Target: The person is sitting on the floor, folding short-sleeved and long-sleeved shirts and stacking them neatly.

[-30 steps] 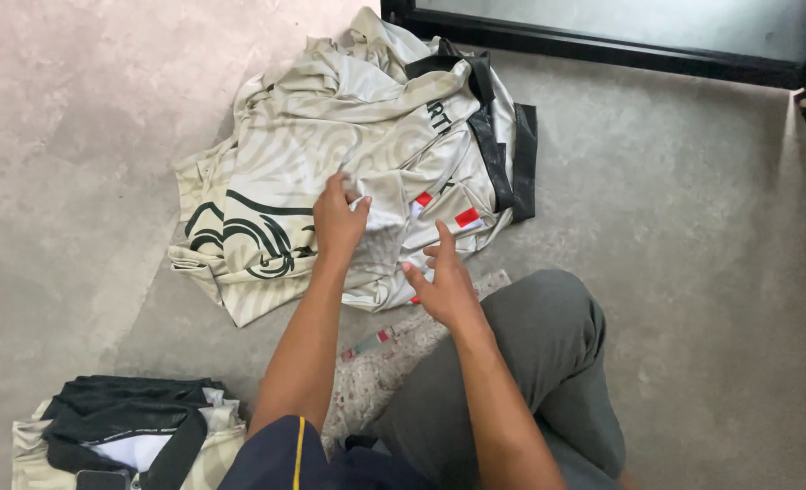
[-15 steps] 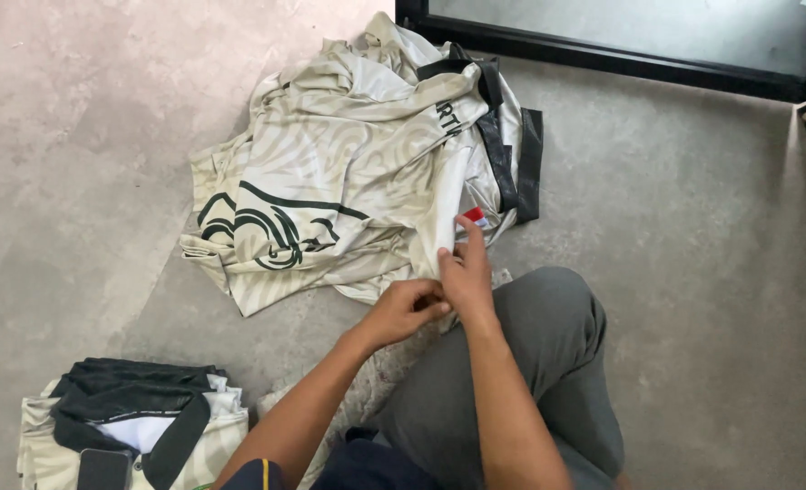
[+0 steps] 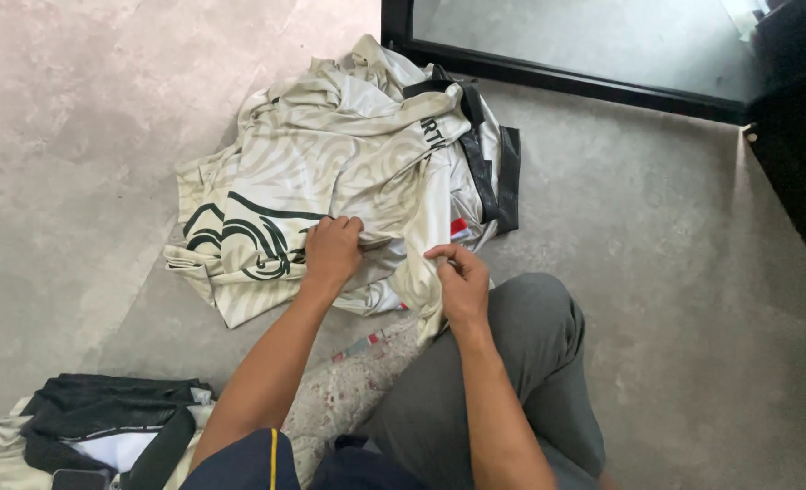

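The cream patterned shirt [image 3: 330, 181] lies spread and rumpled on the grey floor [image 3: 657, 236], on top of a loose heap of similar cream and black garments [image 3: 476, 154], just ahead of the person's bent knee. It shows a dark swirl print near its left end and is not yet flat or squared: the body is creased, one side is bunched, and a lower edge is lifted off the floor.

The left hand [image 3: 332, 252] presses down on the middle of the shirt, fingers clenched into a fold of the cloth. The right hand [image 3: 457, 281] sits just to the right of it, near the hem, with thumb and fingers pinching the thin lifted edge of the fabric.

Judging by how things lie, the work on this shirt looks to be at an early stage: it is picked out and gripped at two places, but no clean fold shows on it. The heap under it appears unsorted, with a black-trimmed piece sticking out at the far right side.

At the lower left, well apart from the heap, a folded garment [image 3: 103, 436] in black and cream lies in a compact, tidy shape, which suggests at least one piece is already finished. A patterned rug [image 3: 348, 399] lies under the person's grey trouser leg [image 3: 521, 363], and a dark-framed glass panel [image 3: 584, 54] stands beyond the heap.
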